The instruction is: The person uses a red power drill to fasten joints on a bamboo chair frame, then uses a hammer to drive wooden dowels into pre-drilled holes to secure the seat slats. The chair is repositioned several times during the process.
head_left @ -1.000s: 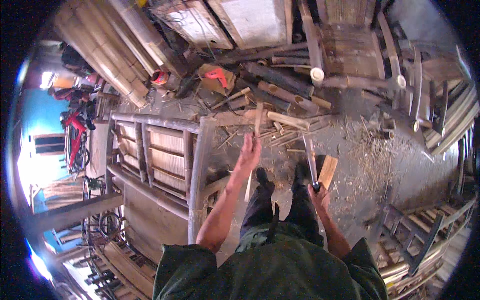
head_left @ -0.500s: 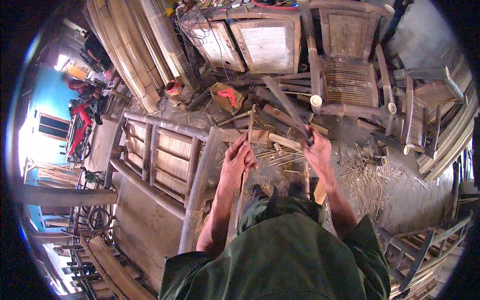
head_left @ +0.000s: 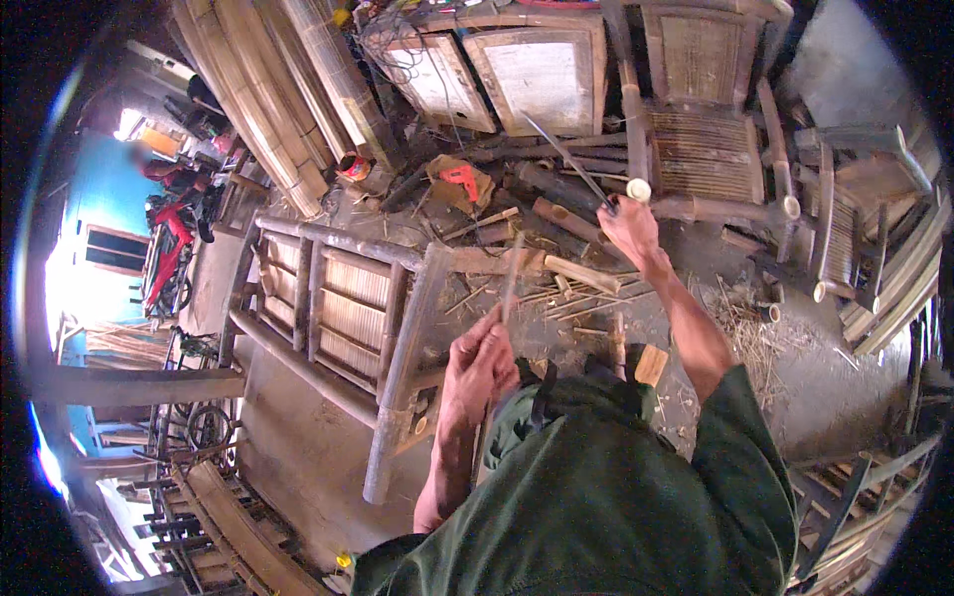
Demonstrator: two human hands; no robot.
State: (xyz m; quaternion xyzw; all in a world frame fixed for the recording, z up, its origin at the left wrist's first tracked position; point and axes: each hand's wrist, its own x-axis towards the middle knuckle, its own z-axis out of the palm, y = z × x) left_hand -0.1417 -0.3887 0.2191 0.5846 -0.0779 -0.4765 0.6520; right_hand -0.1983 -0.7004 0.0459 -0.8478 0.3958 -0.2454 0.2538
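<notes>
One bamboo strip (head_left: 514, 278) in the left hand (head_left: 480, 365), one long knife (head_left: 564, 151) in the right hand (head_left: 632, 236).

The left hand pinches the strip, which points up from the fingers over the floor (head_left: 835, 397), right of one bamboo frame (head_left: 404, 363) with two slatted panels (head_left: 350, 308); the right hand, well apart, is closed round the knife's handle, its blade (long and narrow) slanting toward the floor's far edge, where one cabinet (head_left: 527, 20) stands with two white-panelled doors (head_left: 542, 87); near that edge, one red drill (head_left: 461, 181) lies on a brown sheet (head_left: 444, 192).
</notes>
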